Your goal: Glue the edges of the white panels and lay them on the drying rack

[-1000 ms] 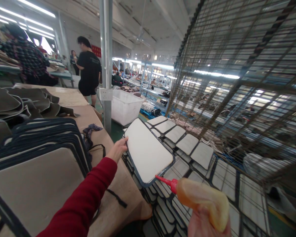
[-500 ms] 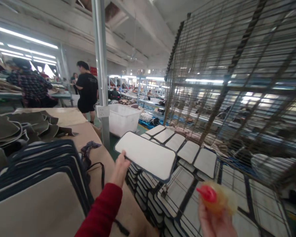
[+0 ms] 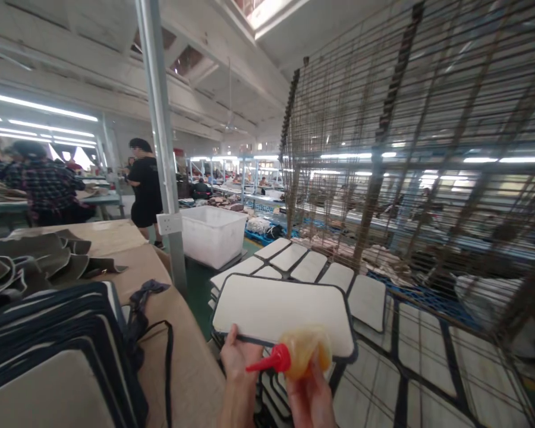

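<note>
My left hand (image 3: 239, 356) holds a white panel (image 3: 276, 303) by its near edge, thumb on top and fingers beneath. The panel is rectangular with rounded corners and a dark border. My right hand (image 3: 310, 386) grips a squeeze bottle (image 3: 304, 352) with a red nozzle and yellowish contents. The bottle lies on its side over the panel's near edge, its nozzle pointing left towards my left wrist. Whether the bottle touches the panel I cannot tell. Similar panels (image 3: 368, 302) lie in rows on a wire rack just beyond and to the right.
A raised wire mesh frame (image 3: 339, 137) stands at the right. On the left, a brown-covered table (image 3: 182, 351) bears stacked dark-edged panels (image 3: 49, 380) and grey pieces (image 3: 40, 255). Beyond are a metal post (image 3: 158, 119), a white bin (image 3: 214, 235) and people, one in black (image 3: 147, 181).
My right hand has brought the bottle leftwards to the panel, and the nozzle has turned further left. The panel has come lower and more level, my left hand now supporting it from below.
</note>
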A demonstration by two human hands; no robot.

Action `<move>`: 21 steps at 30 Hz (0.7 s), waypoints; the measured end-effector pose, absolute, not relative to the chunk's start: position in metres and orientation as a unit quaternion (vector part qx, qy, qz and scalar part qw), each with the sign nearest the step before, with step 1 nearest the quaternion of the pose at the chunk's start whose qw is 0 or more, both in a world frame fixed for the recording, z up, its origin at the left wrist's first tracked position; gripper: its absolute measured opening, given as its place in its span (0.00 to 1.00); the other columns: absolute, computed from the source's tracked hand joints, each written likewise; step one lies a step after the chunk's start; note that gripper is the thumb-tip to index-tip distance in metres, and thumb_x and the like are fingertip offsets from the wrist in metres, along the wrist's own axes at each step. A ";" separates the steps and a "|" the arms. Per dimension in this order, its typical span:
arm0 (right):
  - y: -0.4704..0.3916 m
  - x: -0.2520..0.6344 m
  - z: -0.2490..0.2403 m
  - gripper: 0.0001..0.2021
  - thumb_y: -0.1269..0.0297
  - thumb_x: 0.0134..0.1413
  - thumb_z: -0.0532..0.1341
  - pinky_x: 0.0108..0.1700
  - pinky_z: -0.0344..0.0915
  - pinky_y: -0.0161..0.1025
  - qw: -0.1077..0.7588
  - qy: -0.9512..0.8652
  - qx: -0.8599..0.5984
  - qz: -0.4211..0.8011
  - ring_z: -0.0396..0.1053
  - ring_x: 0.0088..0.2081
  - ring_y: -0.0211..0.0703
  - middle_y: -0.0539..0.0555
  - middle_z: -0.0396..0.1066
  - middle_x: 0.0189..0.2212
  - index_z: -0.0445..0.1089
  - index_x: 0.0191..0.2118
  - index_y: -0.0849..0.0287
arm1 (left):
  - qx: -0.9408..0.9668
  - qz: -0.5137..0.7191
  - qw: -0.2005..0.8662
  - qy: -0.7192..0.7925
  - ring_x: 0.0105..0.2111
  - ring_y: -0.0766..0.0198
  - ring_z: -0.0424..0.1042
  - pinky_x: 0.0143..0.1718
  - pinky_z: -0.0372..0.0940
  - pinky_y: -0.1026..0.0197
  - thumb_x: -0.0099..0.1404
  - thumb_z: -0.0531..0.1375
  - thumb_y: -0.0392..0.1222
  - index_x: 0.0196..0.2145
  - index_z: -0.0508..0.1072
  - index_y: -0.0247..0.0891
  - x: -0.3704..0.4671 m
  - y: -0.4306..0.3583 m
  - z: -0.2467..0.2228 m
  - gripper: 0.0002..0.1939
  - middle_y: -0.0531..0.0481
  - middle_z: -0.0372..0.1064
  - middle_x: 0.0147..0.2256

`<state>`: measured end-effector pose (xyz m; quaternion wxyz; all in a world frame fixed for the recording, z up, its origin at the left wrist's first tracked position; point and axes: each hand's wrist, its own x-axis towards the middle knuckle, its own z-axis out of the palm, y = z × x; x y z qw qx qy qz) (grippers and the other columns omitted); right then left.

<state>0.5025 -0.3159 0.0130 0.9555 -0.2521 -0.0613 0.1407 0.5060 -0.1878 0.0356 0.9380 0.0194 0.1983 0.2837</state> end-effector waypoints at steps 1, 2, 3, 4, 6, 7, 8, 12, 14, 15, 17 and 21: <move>-0.317 0.505 0.014 0.18 0.50 0.39 0.74 0.44 0.73 0.34 0.959 -0.048 -0.243 0.141 0.75 0.41 0.43 0.50 0.77 0.36 0.77 0.38 0.49 | 0.020 0.271 0.945 0.181 0.44 0.52 0.76 0.52 0.65 0.45 0.67 0.48 0.37 0.59 0.66 0.38 0.504 -0.190 0.035 0.24 0.39 0.75 0.48; -0.319 0.507 0.016 0.18 0.51 0.37 0.75 0.43 0.72 0.33 0.961 -0.034 -0.235 0.140 0.75 0.40 0.42 0.50 0.77 0.35 0.77 0.37 0.50 | 0.025 0.255 0.953 0.160 0.44 0.52 0.76 0.53 0.64 0.45 0.67 0.49 0.38 0.58 0.68 0.38 0.500 -0.193 0.034 0.23 0.39 0.75 0.47; -0.322 0.510 0.017 0.18 0.52 0.37 0.75 0.43 0.72 0.33 0.963 -0.022 -0.230 0.140 0.75 0.40 0.42 0.50 0.77 0.35 0.78 0.36 0.50 | 0.034 0.233 0.963 0.134 0.45 0.51 0.75 0.53 0.63 0.45 0.67 0.49 0.40 0.56 0.70 0.38 0.497 -0.195 0.031 0.22 0.39 0.75 0.47; -0.325 0.513 0.018 0.18 0.53 0.36 0.76 0.43 0.72 0.33 0.964 -0.012 -0.226 0.140 0.75 0.40 0.42 0.50 0.77 0.35 0.78 0.36 0.50 | 0.049 0.207 0.972 0.103 0.47 0.51 0.74 0.53 0.62 0.45 0.66 0.51 0.42 0.54 0.72 0.39 0.491 -0.198 0.027 0.21 0.39 0.75 0.47; -0.333 0.520 0.020 0.18 0.54 0.34 0.77 0.43 0.73 0.33 0.965 0.003 -0.221 0.139 0.75 0.41 0.42 0.49 0.77 0.35 0.77 0.35 0.50 | 0.105 0.135 0.984 0.050 0.48 0.50 0.73 0.53 0.62 0.46 0.64 0.57 0.46 0.49 0.75 0.42 0.477 -0.201 0.012 0.17 0.42 0.74 0.48; -0.337 0.525 0.022 0.19 0.55 0.33 0.77 0.43 0.73 0.33 0.966 0.009 -0.220 0.138 0.75 0.41 0.42 0.49 0.77 0.35 0.77 0.35 0.50 | 0.148 0.091 0.984 0.043 0.48 0.50 0.73 0.51 0.63 0.47 0.61 0.61 0.47 0.46 0.77 0.43 0.468 -0.200 0.003 0.16 0.43 0.74 0.48; -0.341 0.529 0.023 0.19 0.55 0.32 0.77 0.43 0.73 0.33 0.965 0.015 -0.220 0.139 0.75 0.40 0.42 0.48 0.77 0.35 0.77 0.35 0.50 | 0.200 0.047 0.977 0.056 0.47 0.51 0.73 0.49 0.64 0.50 0.57 0.66 0.48 0.43 0.78 0.43 0.458 -0.197 -0.006 0.16 0.45 0.74 0.47; -0.354 0.539 0.024 0.22 0.57 0.28 0.79 0.41 0.74 0.34 0.958 0.035 -0.231 0.165 0.75 0.40 0.44 0.50 0.77 0.35 0.77 0.35 0.52 | 0.484 0.071 0.861 0.140 0.35 0.63 0.73 0.38 0.63 0.63 0.52 0.71 0.44 0.45 0.77 0.41 0.435 -0.167 -0.003 0.22 0.48 0.74 0.37; -0.357 0.537 0.021 0.24 0.57 0.25 0.79 0.40 0.74 0.36 0.953 0.041 -0.239 0.184 0.76 0.39 0.46 0.52 0.77 0.35 0.77 0.35 0.54 | 0.621 0.172 0.756 0.113 0.30 0.64 0.70 0.32 0.62 0.64 0.52 0.69 0.47 0.46 0.76 0.39 0.446 -0.148 0.031 0.23 0.50 0.71 0.31; -0.357 0.534 0.019 0.24 0.58 0.24 0.79 0.40 0.74 0.37 0.950 0.044 -0.242 0.191 0.76 0.39 0.46 0.53 0.77 0.36 0.77 0.35 0.54 | 0.687 0.191 0.695 0.093 0.33 0.62 0.70 0.35 0.63 0.62 0.53 0.68 0.48 0.48 0.75 0.38 0.458 -0.141 0.052 0.25 0.48 0.72 0.34; -0.358 0.528 0.015 0.25 0.58 0.23 0.80 0.40 0.74 0.38 0.947 0.047 -0.248 0.200 0.76 0.38 0.45 0.53 0.77 0.36 0.77 0.35 0.54 | 0.798 0.211 0.562 0.041 0.40 0.55 0.70 0.41 0.64 0.57 0.50 0.68 0.47 0.50 0.74 0.34 0.491 -0.133 0.093 0.30 0.42 0.72 0.42; -0.358 0.519 0.011 0.24 0.59 0.22 0.80 0.42 0.74 0.42 0.937 0.036 -0.257 0.233 0.76 0.36 0.46 0.55 0.77 0.34 0.77 0.33 0.56 | 0.895 0.105 0.432 -0.037 0.56 0.47 0.63 0.57 0.56 0.51 0.47 0.67 0.44 0.54 0.71 0.33 0.555 -0.132 0.133 0.35 0.36 0.66 0.56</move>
